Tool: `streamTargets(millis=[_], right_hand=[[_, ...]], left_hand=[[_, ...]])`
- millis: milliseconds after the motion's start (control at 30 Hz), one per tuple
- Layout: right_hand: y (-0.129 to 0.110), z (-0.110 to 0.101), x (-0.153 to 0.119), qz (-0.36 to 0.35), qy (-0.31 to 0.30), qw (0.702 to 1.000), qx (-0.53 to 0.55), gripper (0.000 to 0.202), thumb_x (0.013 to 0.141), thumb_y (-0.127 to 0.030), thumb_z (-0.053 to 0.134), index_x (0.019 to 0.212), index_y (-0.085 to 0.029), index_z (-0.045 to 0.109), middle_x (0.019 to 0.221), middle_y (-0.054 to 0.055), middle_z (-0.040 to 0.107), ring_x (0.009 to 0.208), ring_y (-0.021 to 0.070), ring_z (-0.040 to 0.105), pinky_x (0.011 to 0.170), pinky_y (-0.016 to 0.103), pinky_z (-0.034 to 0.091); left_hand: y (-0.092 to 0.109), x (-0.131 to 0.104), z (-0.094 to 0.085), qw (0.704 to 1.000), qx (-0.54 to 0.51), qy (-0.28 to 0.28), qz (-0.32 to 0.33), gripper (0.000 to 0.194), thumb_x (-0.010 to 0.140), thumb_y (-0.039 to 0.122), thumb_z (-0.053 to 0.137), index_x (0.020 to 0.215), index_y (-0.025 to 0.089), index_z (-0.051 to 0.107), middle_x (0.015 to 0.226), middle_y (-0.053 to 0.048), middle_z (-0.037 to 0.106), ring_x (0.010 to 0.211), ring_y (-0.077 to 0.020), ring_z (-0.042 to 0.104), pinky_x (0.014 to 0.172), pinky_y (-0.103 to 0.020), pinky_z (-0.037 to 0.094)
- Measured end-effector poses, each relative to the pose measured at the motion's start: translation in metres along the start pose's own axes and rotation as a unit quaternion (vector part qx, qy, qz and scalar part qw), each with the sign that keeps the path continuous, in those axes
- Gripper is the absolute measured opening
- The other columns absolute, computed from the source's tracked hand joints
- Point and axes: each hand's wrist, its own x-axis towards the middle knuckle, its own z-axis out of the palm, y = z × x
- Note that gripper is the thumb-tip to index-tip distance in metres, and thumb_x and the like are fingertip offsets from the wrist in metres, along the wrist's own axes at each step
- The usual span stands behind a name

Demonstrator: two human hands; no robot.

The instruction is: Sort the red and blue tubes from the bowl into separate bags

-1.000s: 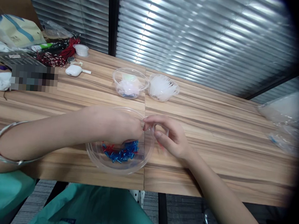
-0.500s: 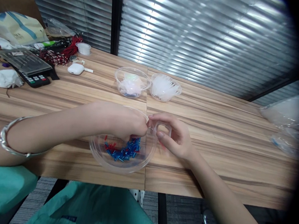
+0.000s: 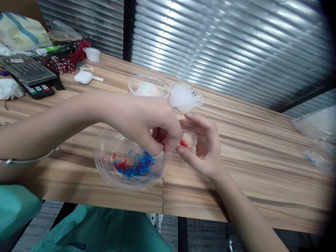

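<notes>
A round clear plastic bowl (image 3: 101,175) holds a heap of short blue tubes (image 3: 141,166) mixed with red tubes (image 3: 120,165). Over its right rim is my left hand (image 3: 153,125), thumb and fingers pinched together; whatever is between the fingertips is too small to make out. My right hand (image 3: 205,144) curls around a small clear cup (image 3: 194,138) just right of the bowl. A few red pieces (image 3: 183,143) show inside that cup. The fingertips of my left hand are close beside the cup's opening and cover part of it.
Behind my hands stand a clear tub (image 3: 133,82) with pale contents and another container (image 3: 186,98) of white strips. A card terminal (image 3: 39,90), a white earphone case (image 3: 83,77) and red wires (image 3: 79,53) lie at left. Plastic bags (image 3: 321,130) lie far right.
My left hand has risen out of the bowl and moved right toward the small cup. The bowl has shifted slightly left. Red pieces now show in the cup.
</notes>
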Motion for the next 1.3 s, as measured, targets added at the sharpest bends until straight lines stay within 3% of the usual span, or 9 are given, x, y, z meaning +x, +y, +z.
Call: streamTargets(millis=[200, 333, 433, 567, 700, 833, 967, 1133, 1300], right_hand=[[0.007, 0.001, -0.002, -0.012, 0.027, 0.999, -0.014, 0.080, 0.072, -0.021, 0.081, 0.141, -0.034, 0.043, 0.133, 0.006, 0.055, 0.115, 0.0254, 0.060, 0.099, 0.046, 0.052], [0.006, 0.003, -0.002, -0.009, 0.015, 1.000, -0.001, 0.085, 0.071, -0.024, 0.084, 0.142, -0.034, 0.039, 0.135, 0.007, 0.055, 0.112, 0.0271, 0.063, 0.099, 0.051, 0.053], [0.003, 0.004, -0.002, -0.002, 0.021, 1.000, 0.010, 0.090, 0.071, -0.024, 0.084, 0.145, -0.036, 0.033, 0.127, 0.005, 0.058, 0.104, 0.0248, 0.065, 0.094, 0.048, 0.056], [0.002, 0.005, -0.002, -0.014, 0.022, 0.999, 0.026, 0.098, 0.069, -0.019, 0.085, 0.147, -0.037, 0.029, 0.116, 0.003, 0.061, 0.097, 0.0215, 0.066, 0.087, 0.041, 0.060], [0.002, 0.005, -0.002, -0.014, 0.022, 1.000, -0.003, 0.095, 0.071, -0.025, 0.084, 0.147, -0.038, 0.029, 0.132, 0.004, 0.054, 0.101, 0.0217, 0.065, 0.091, 0.043, 0.060], [0.002, 0.005, -0.002, -0.015, 0.026, 0.999, -0.031, 0.095, 0.071, -0.030, 0.085, 0.147, -0.040, 0.029, 0.146, 0.003, 0.044, 0.106, 0.0223, 0.064, 0.090, 0.042, 0.060], [0.003, 0.004, -0.003, -0.019, 0.030, 0.999, -0.030, 0.095, 0.070, -0.028, 0.086, 0.147, -0.038, 0.031, 0.146, 0.003, 0.043, 0.115, 0.0237, 0.061, 0.097, 0.041, 0.057], [0.004, 0.004, -0.003, -0.016, 0.018, 0.999, -0.024, 0.096, 0.071, -0.027, 0.085, 0.148, -0.037, 0.028, 0.143, 0.006, 0.045, 0.109, 0.0242, 0.063, 0.085, 0.040, 0.061], [0.004, 0.004, -0.004, -0.005, 0.021, 0.999, -0.034, 0.094, 0.071, -0.030, 0.084, 0.147, -0.038, 0.029, 0.142, 0.006, 0.047, 0.109, 0.0247, 0.063, 0.090, 0.043, 0.059]], left_hand=[[-0.004, 0.002, 0.005, 0.985, 0.041, 0.157, 0.056, 0.011, 0.084, 0.015, 0.059, 0.082, 0.018, 0.070, 0.077, 0.000, 0.069, 0.070, -0.0106, 0.061, 0.066, -0.021, 0.043], [-0.004, 0.009, 0.016, 0.968, 0.084, 0.220, 0.082, 0.011, 0.084, 0.012, 0.060, 0.080, 0.017, 0.069, 0.076, 0.000, 0.069, 0.068, -0.0095, 0.060, 0.065, -0.020, 0.042], [-0.002, 0.015, 0.023, 0.957, 0.107, 0.251, 0.099, 0.012, 0.085, 0.011, 0.059, 0.080, 0.017, 0.069, 0.079, 0.000, 0.070, 0.069, -0.0095, 0.060, 0.064, -0.021, 0.040], [-0.002, 0.019, 0.030, 0.955, 0.130, 0.250, 0.092, 0.014, 0.089, 0.013, 0.056, 0.083, 0.017, 0.068, 0.081, 0.000, 0.069, 0.073, -0.0104, 0.061, 0.065, -0.020, 0.040], [-0.004, 0.019, 0.032, 0.947, 0.150, 0.269, 0.089, 0.014, 0.090, 0.012, 0.056, 0.084, 0.016, 0.068, 0.074, 0.001, 0.067, 0.067, -0.0095, 0.058, 0.062, -0.021, 0.038], [-0.004, 0.018, 0.028, 0.961, 0.130, 0.222, 0.102, 0.014, 0.091, 0.011, 0.056, 0.086, 0.015, 0.069, 0.086, -0.002, 0.070, 0.076, -0.0110, 0.061, 0.067, -0.021, 0.041], [0.000, 0.019, 0.026, 0.973, 0.109, 0.179, 0.095, 0.021, 0.093, 0.008, 0.050, 0.084, 0.014, 0.069, 0.086, -0.003, 0.070, 0.078, -0.0114, 0.062, 0.069, -0.021, 0.043], [0.000, 0.017, 0.025, 0.977, 0.111, 0.160, 0.083, 0.027, 0.093, 0.006, 0.046, 0.091, 0.018, 0.070, 0.093, -0.002, 0.072, 0.087, -0.0119, 0.065, 0.075, -0.021, 0.046], [-0.002, 0.015, 0.023, 0.976, 0.105, 0.175, 0.081, 0.027, 0.092, 0.009, 0.049, 0.096, 0.023, 0.072, 0.092, -0.001, 0.072, 0.083, -0.0118, 0.066, 0.072, -0.020, 0.046]])
